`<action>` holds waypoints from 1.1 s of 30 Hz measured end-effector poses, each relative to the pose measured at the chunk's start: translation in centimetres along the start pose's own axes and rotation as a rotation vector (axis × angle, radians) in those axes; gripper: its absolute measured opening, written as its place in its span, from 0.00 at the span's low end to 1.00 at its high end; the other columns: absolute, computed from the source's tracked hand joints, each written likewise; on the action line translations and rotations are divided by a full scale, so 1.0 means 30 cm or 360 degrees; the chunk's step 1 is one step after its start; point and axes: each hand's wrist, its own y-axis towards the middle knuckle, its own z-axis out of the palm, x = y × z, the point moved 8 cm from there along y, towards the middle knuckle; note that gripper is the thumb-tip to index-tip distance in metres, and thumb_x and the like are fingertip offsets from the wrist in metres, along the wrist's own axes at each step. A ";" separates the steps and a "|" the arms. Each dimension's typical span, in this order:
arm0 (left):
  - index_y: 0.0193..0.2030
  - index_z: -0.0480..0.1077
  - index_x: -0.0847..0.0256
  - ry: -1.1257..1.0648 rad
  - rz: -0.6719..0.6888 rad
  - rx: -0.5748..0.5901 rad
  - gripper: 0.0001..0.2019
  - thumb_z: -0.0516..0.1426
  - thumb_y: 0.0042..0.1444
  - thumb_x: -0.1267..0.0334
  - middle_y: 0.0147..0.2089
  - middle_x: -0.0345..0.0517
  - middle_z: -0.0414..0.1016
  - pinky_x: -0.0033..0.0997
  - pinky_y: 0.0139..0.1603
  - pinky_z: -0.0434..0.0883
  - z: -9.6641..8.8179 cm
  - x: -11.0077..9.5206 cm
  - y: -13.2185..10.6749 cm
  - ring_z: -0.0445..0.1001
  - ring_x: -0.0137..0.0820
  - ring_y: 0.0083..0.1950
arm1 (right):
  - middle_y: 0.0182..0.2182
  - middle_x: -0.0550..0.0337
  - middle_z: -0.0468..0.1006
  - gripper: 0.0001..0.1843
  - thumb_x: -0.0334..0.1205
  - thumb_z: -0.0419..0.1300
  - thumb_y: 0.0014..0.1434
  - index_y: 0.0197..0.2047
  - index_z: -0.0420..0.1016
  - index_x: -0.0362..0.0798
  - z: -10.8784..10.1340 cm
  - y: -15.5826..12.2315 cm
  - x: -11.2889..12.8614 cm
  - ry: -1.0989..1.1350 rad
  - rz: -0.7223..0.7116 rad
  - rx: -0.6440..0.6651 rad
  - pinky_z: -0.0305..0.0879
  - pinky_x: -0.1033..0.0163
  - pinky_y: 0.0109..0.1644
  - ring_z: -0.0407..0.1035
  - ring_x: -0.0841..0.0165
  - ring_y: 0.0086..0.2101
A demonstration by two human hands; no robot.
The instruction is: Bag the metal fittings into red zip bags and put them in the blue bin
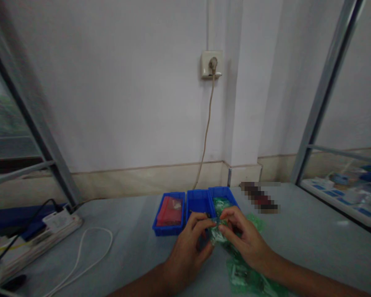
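The left hand (pixel 190 243) and right hand (pixel 245 239) meet just in front of the blue trays (pixel 168 230). Each grip is pinched on the upper edge of a small green bag (pixel 218 233), held just above the bench (pixel 126 247). Keeping both pinches close together at that edge looks best, so the thin film does not slip. The bag seems to hang with its long axis running from the fingertips down toward the person; blur hides its outline. More green bags (pixel 247 276) lie beneath the right forearm.
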 end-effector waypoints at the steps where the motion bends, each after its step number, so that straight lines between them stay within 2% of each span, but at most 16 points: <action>1: 0.62 0.71 0.51 0.0004 0.0004 0.0007 0.22 0.59 0.65 0.76 0.61 0.49 0.69 0.30 0.47 0.73 -0.004 -0.009 0.005 0.74 0.35 0.50 | 0.31 0.66 0.70 0.12 0.52 0.58 0.77 0.48 0.73 0.53 0.008 0.002 0.011 -0.0042 -0.0014 0.0054 0.62 0.62 0.37 0.67 0.66 0.31; 5: 0.51 0.74 0.56 0.0023 -0.0044 0.0013 0.06 0.56 0.74 0.66 0.50 0.48 0.75 0.31 0.49 0.71 -0.017 -0.030 0.018 0.74 0.35 0.47 | 0.31 0.63 0.74 0.21 0.52 0.49 0.81 0.43 0.76 0.51 0.018 0.002 0.046 -0.0051 -0.0079 0.0154 0.65 0.61 0.40 0.70 0.65 0.33; 7: 0.45 0.73 0.58 0.0049 -0.0111 -0.0006 0.09 0.53 0.77 0.62 0.43 0.45 0.76 0.31 0.48 0.70 -0.018 -0.021 0.018 0.73 0.34 0.43 | 0.32 0.62 0.74 0.22 0.52 0.48 0.81 0.42 0.75 0.51 0.015 -0.001 0.065 -0.0077 -0.0173 0.0138 0.66 0.60 0.41 0.71 0.64 0.34; 10: 0.41 0.70 0.58 0.0064 -0.0209 -0.0047 0.12 0.52 0.78 0.59 0.40 0.43 0.76 0.29 0.44 0.69 -0.017 0.005 0.014 0.72 0.33 0.39 | 0.38 0.59 0.74 0.16 0.51 0.54 0.79 0.43 0.74 0.51 0.013 -0.005 0.082 -0.0228 -0.0284 0.0121 0.66 0.60 0.44 0.70 0.63 0.38; 13: 0.41 0.69 0.58 0.0031 -0.0252 -0.0041 0.14 0.51 0.78 0.56 0.39 0.42 0.75 0.28 0.42 0.69 -0.010 0.023 0.010 0.71 0.32 0.38 | 0.37 0.62 0.74 0.07 0.46 0.58 0.77 0.52 0.72 0.53 0.017 0.003 0.053 -0.0254 -0.0143 0.0149 0.65 0.61 0.41 0.70 0.65 0.35; 15: 0.44 0.70 0.58 0.0012 -0.0269 -0.0042 0.13 0.51 0.78 0.55 0.41 0.43 0.76 0.29 0.44 0.70 -0.006 0.032 0.005 0.73 0.33 0.40 | 0.35 0.64 0.74 0.08 0.44 0.58 0.77 0.56 0.68 0.54 0.019 0.010 0.033 -0.0169 -0.0051 0.0158 0.64 0.62 0.39 0.69 0.66 0.33; 17: 0.55 0.70 0.58 -0.0005 -0.0283 -0.0094 0.10 0.52 0.78 0.57 0.45 0.45 0.77 0.30 0.45 0.72 -0.012 0.041 -0.002 0.75 0.33 0.42 | 0.36 0.65 0.74 0.08 0.44 0.58 0.77 0.55 0.65 0.54 0.015 0.018 0.026 -0.0055 -0.0020 0.0123 0.64 0.62 0.39 0.68 0.66 0.33; 19: 0.67 0.64 0.56 -0.0011 -0.0263 -0.0155 0.16 0.52 0.77 0.60 0.49 0.47 0.78 0.31 0.47 0.74 -0.021 0.042 -0.005 0.77 0.34 0.43 | 0.36 0.65 0.73 0.06 0.44 0.57 0.77 0.54 0.65 0.54 0.008 0.027 0.031 0.0015 -0.0021 0.0083 0.64 0.62 0.39 0.68 0.67 0.34; 20: 0.70 0.61 0.56 0.0005 -0.0231 -0.0165 0.18 0.51 0.77 0.62 0.51 0.48 0.78 0.32 0.49 0.74 -0.024 0.037 -0.003 0.78 0.34 0.45 | 0.36 0.65 0.73 0.05 0.43 0.57 0.77 0.53 0.67 0.54 0.006 0.033 0.036 0.0022 -0.0025 0.0080 0.64 0.62 0.40 0.68 0.66 0.34; 23: 0.67 0.67 0.55 0.0100 -0.0089 -0.0113 0.17 0.49 0.75 0.68 0.54 0.50 0.77 0.34 0.54 0.74 -0.022 0.007 0.011 0.78 0.36 0.50 | 0.34 0.65 0.72 0.06 0.42 0.58 0.76 0.47 0.75 0.52 0.014 0.053 0.049 -0.0012 -0.0030 0.0164 0.62 0.63 0.39 0.67 0.67 0.33; 27: 0.68 0.67 0.54 0.0117 -0.0140 -0.0084 0.23 0.53 0.69 0.73 0.50 0.47 0.77 0.29 0.45 0.74 -0.023 0.011 0.023 0.77 0.33 0.42 | 0.27 0.68 0.68 0.10 0.43 0.55 0.75 0.47 0.78 0.51 0.011 0.076 0.008 0.0237 0.0171 0.0120 0.57 0.66 0.29 0.62 0.69 0.26; 30: 0.69 0.68 0.53 0.0110 -0.0168 -0.0100 0.26 0.57 0.66 0.72 0.51 0.47 0.76 0.29 0.44 0.74 -0.031 0.020 0.029 0.76 0.33 0.43 | 0.26 0.69 0.66 0.09 0.42 0.56 0.72 0.47 0.78 0.51 0.021 0.083 -0.015 0.0359 0.0235 0.0110 0.55 0.67 0.27 0.60 0.71 0.24; 33: 0.63 0.74 0.55 0.0062 -0.0219 -0.0163 0.16 0.58 0.71 0.64 0.49 0.48 0.78 0.31 0.47 0.73 -0.054 0.030 0.041 0.77 0.36 0.45 | 0.31 0.65 0.72 0.07 0.41 0.60 0.71 0.48 0.78 0.51 0.023 0.084 0.010 0.0250 0.0097 0.0094 0.61 0.66 0.33 0.65 0.69 0.29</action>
